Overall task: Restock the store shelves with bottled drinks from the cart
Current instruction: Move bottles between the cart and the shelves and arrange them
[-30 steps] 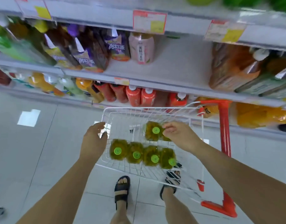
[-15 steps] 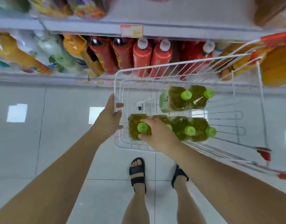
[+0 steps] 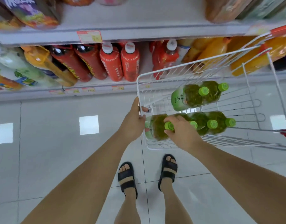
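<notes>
While the pick is on: the step in hand looks like taking one green-capped bottle (image 3: 156, 126) out of the cart (image 3: 161, 148); none of this load is shelved yet.
Feet: black sandals (image 3: 127, 177) on the tile, just short of the cart's near rim.
Right hand: the right hand (image 3: 182, 133) is inside the cart's near-left corner, with fingers curled over the bottle's shoulder and thumb by the cap. That's a firm grip.
Left hand: the left hand (image 3: 133, 122) is on the cart's left rim, thumb outside and fingertips hooked over the wire, steadying it.
Bottle: it seems to stand upright on the cart's floor, touching a row of three more (image 3: 216, 125) to its right. Another pair (image 3: 194, 96) stands toward the cart's far side.
Next move: calls for a straight lift clear of the wire without tipping the neighbours, then a reach beyond the cart.
Shelves: past the cart stand red bottles (image 3: 119, 62) on the low shelf. The upper shelf (image 3: 139, 13) shows a bare white stretch, a likely landing spot by my guess.
Floor: glossy pale tiles (image 3: 50, 143) left of the cart, catching light patches.
</notes>
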{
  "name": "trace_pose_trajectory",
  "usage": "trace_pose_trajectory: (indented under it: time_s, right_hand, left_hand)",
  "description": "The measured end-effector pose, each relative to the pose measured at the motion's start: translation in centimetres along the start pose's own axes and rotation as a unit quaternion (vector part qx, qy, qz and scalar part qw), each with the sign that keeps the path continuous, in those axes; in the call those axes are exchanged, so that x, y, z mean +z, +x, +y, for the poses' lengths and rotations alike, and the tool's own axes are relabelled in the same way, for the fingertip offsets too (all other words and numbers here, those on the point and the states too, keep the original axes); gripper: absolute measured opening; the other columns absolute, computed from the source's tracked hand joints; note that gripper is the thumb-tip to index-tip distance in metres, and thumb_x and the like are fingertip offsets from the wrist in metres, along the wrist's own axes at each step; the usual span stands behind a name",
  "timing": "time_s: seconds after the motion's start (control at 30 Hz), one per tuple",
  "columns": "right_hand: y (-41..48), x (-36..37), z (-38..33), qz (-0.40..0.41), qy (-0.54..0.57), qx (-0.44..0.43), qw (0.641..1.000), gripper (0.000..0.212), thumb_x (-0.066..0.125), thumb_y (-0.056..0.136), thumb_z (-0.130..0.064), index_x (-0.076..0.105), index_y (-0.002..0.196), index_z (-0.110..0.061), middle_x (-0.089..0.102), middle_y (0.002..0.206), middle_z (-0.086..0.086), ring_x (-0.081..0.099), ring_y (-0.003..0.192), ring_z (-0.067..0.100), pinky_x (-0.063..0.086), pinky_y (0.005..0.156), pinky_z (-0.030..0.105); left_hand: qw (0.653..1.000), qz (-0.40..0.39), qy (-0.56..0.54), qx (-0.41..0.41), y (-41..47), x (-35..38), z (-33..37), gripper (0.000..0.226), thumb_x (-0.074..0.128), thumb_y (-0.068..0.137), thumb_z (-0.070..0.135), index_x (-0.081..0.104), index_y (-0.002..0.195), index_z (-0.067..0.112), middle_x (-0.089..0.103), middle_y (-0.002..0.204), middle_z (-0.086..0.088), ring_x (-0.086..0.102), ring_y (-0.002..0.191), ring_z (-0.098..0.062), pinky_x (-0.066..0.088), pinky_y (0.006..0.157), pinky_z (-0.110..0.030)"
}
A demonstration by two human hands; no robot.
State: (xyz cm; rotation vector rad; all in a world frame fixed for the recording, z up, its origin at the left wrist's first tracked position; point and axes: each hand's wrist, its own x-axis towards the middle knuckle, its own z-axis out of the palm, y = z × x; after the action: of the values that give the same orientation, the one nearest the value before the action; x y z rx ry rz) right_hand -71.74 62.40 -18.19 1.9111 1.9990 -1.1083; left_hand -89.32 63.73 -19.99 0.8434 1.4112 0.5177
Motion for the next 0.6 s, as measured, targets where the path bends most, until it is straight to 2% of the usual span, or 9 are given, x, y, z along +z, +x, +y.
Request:
trace_pose_trajectory:
  time_s: [0.07, 0.2, 0.3, 0.37, 0.47, 0.6]
  right_hand:
    - [0.1, -1.3, 2.5, -0.006, -0.005, 0.012, 1.000, 0.036, 0.053, 0.093, -0.023, 0.044, 0.128, -0.024, 0.051, 0.118, 0.008, 0.059, 0.091, 0.023, 0.050, 0.082, 0.035]
    - [0.6, -3.5, 7.2, 0.005, 0.011, 0.037, 0.999, 0.035, 0.049, 0.095, -0.020, 0.040, 0.129, -0.023, 0.052, 0.106, 0.010, 0.050, 0.079, 0.020, 0.041, 0.071, 0.029]
    - [1.0, -4.9, 10.2, 0.035, 0.039, 0.053, 0.997, 0.033, 0.051, 0.094, -0.022, 0.043, 0.126, -0.023, 0.051, 0.104, 0.009, 0.050, 0.079, 0.021, 0.041, 0.071, 0.029]
    - [1.1, -5.5, 11.7, 0.064, 0.052, 0.050, 0.995, 0.032, 0.057, 0.091, -0.029, 0.046, 0.120, -0.023, 0.052, 0.098, 0.006, 0.051, 0.077, 0.021, 0.043, 0.068, 0.031]
    - [1.3, -5.6, 12.7, 0.077, 0.027, 0.014, 0.997, 0.033, 0.062, 0.087, -0.035, 0.047, 0.114, -0.022, 0.052, 0.087, 0.000, 0.051, 0.074, 0.019, 0.039, 0.061, 0.029]
    - [0.9, -5.1, 12.7, 0.124, 0.078, -0.026, 0.989, 0.030, 0.067, 0.083, -0.030, 0.053, 0.107, -0.019, 0.056, 0.086, -0.001, 0.054, 0.076, 0.019, 0.042, 0.062, 0.029]
  left_hand:
    - [1.000, -0.012, 0.022, 0.011, 1.0, 2.4, 1.1, 0.062, 0.040, 0.094, -0.003, 0.022, 0.142, 0.031, 0.047, 0.100, 0.014, 0.045, 0.076, -0.020, 0.054, 0.076, -0.058]
    - [0.999, -0.029, 0.039, 0.021, 3.1, 7.0, 3.8, 0.068, 0.041, 0.093, -0.004, 0.015, 0.146, 0.031, 0.046, 0.097, 0.010, 0.045, 0.073, -0.018, 0.053, 0.079, -0.057]
    - [0.997, -0.048, 0.055, 0.036, 4.5, 9.9, 5.5, 0.069, 0.043, 0.094, -0.003, 0.010, 0.149, 0.024, 0.046, 0.094, 0.010, 0.046, 0.071, -0.013, 0.052, 0.076, -0.045]
    - [0.996, -0.062, 0.056, 0.034, 4.9, 11.1, 5.8, 0.074, 0.047, 0.093, -0.001, 0.007, 0.149, 0.028, 0.048, 0.095, 0.008, 0.050, 0.075, -0.012, 0.052, 0.074, -0.039]
    - [0.995, -0.071, 0.061, 0.029, 4.7, 11.4, 4.7, 0.078, 0.051, 0.094, 0.006, 0.005, 0.146, 0.041, 0.048, 0.103, 0.004, 0.055, 0.088, -0.012, 0.053, 0.081, -0.041]
    - [0.991, -0.065, 0.113, 0.044, 4.5, 10.9, 4.4, 0.079, 0.054, 0.093, 0.012, 0.002, 0.147, 0.038, 0.048, 0.118, 0.002, 0.058, 0.086, -0.011, 0.050, 0.076, -0.029]
